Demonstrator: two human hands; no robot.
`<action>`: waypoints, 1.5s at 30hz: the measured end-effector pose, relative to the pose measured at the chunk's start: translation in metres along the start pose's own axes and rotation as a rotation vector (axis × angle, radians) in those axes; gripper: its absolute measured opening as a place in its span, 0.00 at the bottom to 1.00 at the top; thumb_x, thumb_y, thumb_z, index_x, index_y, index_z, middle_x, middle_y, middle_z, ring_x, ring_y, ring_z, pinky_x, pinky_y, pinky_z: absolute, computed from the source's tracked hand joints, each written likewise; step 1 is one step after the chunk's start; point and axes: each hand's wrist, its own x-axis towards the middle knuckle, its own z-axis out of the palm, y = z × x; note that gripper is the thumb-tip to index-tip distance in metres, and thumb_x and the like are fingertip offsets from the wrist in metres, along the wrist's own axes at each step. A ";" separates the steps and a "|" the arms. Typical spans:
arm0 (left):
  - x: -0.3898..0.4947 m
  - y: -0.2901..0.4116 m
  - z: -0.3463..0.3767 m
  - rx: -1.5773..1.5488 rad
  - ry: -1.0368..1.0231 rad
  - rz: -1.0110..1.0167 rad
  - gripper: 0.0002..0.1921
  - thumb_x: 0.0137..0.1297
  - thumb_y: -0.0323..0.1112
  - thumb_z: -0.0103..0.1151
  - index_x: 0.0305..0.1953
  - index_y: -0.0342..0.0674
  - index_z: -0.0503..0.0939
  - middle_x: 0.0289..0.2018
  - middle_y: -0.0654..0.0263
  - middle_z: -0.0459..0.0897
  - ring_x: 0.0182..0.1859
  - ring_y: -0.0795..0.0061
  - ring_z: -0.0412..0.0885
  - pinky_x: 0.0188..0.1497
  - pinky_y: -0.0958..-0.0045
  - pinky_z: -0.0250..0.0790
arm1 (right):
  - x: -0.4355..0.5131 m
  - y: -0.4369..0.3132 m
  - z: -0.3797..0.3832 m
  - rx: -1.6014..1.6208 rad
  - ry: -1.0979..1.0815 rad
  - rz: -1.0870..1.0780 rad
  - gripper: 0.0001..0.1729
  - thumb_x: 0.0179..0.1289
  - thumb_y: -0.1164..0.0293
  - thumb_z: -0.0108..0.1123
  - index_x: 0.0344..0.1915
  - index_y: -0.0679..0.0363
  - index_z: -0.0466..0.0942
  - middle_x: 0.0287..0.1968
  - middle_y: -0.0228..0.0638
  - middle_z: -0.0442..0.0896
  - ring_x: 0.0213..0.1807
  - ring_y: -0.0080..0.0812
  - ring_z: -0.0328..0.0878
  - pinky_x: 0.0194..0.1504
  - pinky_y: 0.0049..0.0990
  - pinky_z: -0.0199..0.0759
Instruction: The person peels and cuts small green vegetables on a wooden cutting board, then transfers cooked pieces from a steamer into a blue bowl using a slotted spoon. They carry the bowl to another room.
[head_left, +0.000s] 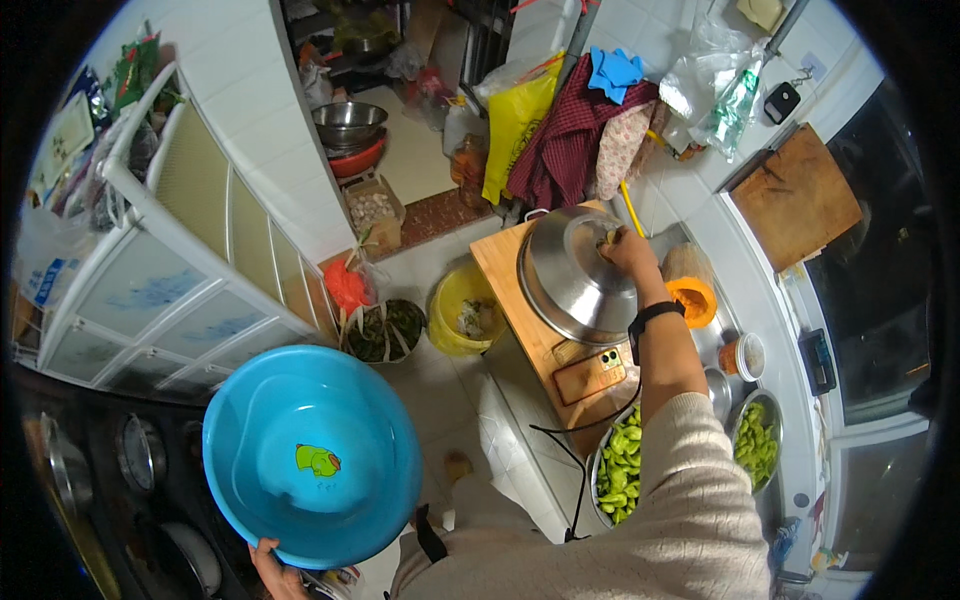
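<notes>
My left hand (279, 574) grips the near rim of a large blue plastic basin (307, 405), with a cartoon duck printed on its bottom. No loose object shows inside the basin. On the right, my right hand (630, 256) is closed on the knob of a shiny domed metal lid (574, 277). The lid is over a wooden board (499, 244) on the counter; what lies under it is hidden. A phone in an orange case (589, 377) lies on the board, near my right forearm. Beyond that arm stands a cut pumpkin (690, 300).
Green peppers fill a bowl (619, 469) and a metal bowl (756, 439). A black cord (583, 480) hangs off the counter. On the floor stand a yellow bin (450, 330) and a bag of greens (382, 330). A white cabinet (161, 300) borders the left.
</notes>
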 end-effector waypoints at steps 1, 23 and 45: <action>0.000 0.000 0.004 -0.183 0.054 -0.175 0.31 0.41 0.25 0.48 0.54 0.39 0.72 0.44 0.60 0.76 0.47 0.59 0.74 0.47 0.52 0.74 | 0.000 -0.001 -0.001 -0.015 -0.006 0.019 0.39 0.50 0.48 0.65 0.58 0.58 0.73 0.49 0.50 0.83 0.52 0.47 0.81 0.54 0.39 0.73; -0.022 0.024 0.001 -0.109 -0.690 -0.067 0.29 0.44 0.29 0.54 0.54 0.37 0.72 0.51 0.57 0.74 0.53 0.58 0.73 0.58 0.57 0.68 | -0.566 0.156 -0.161 0.517 0.106 -0.289 0.29 0.64 0.63 0.64 0.61 0.66 0.71 0.40 0.38 0.84 0.39 0.26 0.80 0.44 0.27 0.75; -0.508 -0.070 -0.011 0.194 -1.601 0.350 0.22 0.53 0.31 0.56 0.52 0.35 0.70 0.53 0.55 0.70 0.57 0.56 0.66 0.62 0.56 0.61 | -1.181 0.491 0.052 0.606 0.270 1.006 0.30 0.61 0.56 0.65 0.56 0.65 0.76 0.41 0.46 0.84 0.43 0.42 0.81 0.47 0.34 0.74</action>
